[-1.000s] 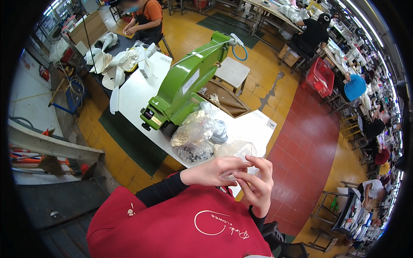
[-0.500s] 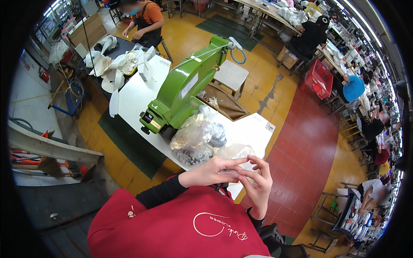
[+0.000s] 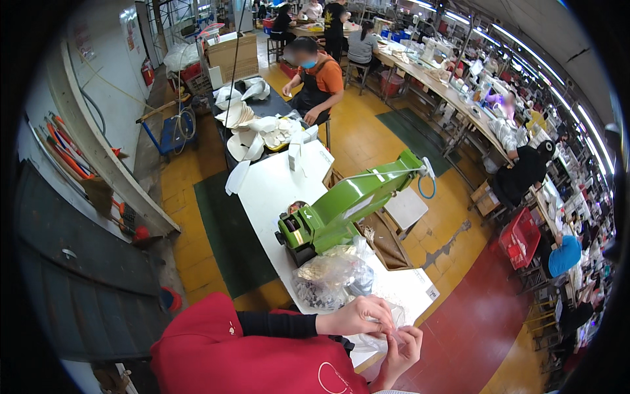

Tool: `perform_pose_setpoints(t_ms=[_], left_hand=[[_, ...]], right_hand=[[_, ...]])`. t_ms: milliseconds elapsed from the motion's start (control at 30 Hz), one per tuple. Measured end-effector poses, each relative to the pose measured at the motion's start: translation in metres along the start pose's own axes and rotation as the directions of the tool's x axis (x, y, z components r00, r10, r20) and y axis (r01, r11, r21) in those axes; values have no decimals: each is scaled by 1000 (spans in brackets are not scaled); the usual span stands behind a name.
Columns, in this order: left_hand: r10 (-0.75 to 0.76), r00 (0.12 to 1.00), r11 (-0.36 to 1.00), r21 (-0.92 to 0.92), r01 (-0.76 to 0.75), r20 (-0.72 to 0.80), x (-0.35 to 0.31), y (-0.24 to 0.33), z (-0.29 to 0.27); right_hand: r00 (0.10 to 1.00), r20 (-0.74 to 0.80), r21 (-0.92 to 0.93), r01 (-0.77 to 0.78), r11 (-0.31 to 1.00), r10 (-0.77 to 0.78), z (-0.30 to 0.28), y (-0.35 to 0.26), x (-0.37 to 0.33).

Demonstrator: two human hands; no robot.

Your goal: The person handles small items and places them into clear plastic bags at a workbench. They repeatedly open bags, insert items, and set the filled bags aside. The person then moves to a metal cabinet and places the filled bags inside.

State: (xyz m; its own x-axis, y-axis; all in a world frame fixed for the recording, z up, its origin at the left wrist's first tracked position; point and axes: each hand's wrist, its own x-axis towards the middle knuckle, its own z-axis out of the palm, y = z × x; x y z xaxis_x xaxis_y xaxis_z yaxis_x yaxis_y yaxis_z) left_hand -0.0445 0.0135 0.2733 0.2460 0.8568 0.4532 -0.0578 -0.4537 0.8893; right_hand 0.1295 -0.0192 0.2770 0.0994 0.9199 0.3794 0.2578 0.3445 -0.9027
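Over the near end of the white table (image 3: 275, 190), both my hands are close together on a clear plastic bag (image 3: 398, 316). My left hand (image 3: 357, 316) comes in from the left with its fingers closed on the thin film. From below right, my right hand (image 3: 403, 353) pinches the same plastic, its fingertips nearly touching the left ones. Part of the bag is hidden behind the hands. Just beyond lie bulky clear bags (image 3: 331, 279) with pale and dark small pieces inside, which I cannot make out.
A green machine (image 3: 354, 203) stands on the table, with a brown bin (image 3: 394, 246) beside it. White cut pieces (image 3: 252, 128) lie on a dark table, where a person in orange (image 3: 328, 79) sits. A red crate (image 3: 520, 238) stands on the floor to the right.
My view has swung left and up, so the table appears lower and further right. My hands have drawn together, and their fingers, spread wider before, now pinch the plastic closely.
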Motion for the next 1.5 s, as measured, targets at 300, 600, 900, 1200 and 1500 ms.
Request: perform_pose_setpoints(t_ms=[300, 600, 900, 1200, 1500], left_hand=[[69, 995, 996, 46, -72, 77, 3, 3, 5], [66, 997, 993, 99, -69, 35, -5, 1, 7], [-13, 997, 993, -113, 21, 71, -7, 5, -8], [-51, 986, 993, -99, 67, 159, -14, 2, -26], [-594, 800, 787, 264, 557, 83, -89, -98, -49]], right_hand=[[998, -56, 56, -4, 998, 7, -13, 10, -7], [998, 11, -34, 62, 998, -61, -4, 3, -11], [996, 76, 11, 51, 999, -51, -1, 2, -9], [987, 133, -164, 109, 980, -88, 8, 0, -20], [956, 291, -403, 86, 911, 38, -19, 32, -36]])
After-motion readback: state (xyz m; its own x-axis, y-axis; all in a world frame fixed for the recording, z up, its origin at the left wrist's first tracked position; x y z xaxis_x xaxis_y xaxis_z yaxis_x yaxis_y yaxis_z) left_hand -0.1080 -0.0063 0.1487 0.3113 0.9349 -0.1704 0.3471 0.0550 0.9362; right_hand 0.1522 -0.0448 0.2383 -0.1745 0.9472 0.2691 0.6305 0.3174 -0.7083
